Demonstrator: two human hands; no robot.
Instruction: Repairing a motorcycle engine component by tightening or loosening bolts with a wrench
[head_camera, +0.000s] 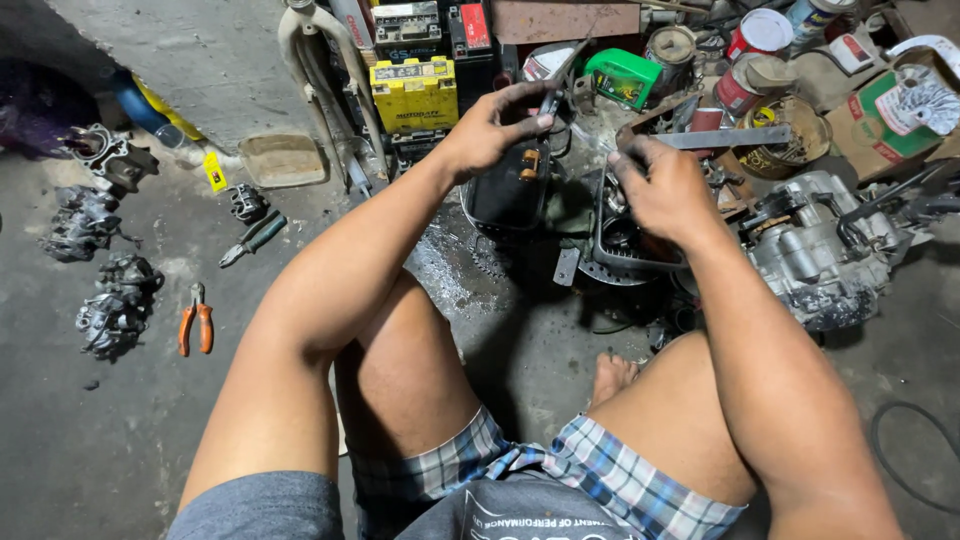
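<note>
My left hand (495, 128) is raised over a black oily pan (508, 192) and pinches a small dark metal part (549, 100) between thumb and fingers. A small orange-brown piece (530, 163) shows just below that hand. My right hand (665, 192) is greasy and rests over a black tray (620, 255) of dirty engine parts, its fingers curled down onto something I cannot make out. Both bare knees frame the lower part of the view.
A grey engine block (815, 250) lies at right. A yellow battery (414, 94), green container (624, 76) and cans (758, 35) stand behind. On the floor at left are orange-handled pliers (195, 320), another pair of pliers (252, 240) and several carburettor-like parts (112, 300).
</note>
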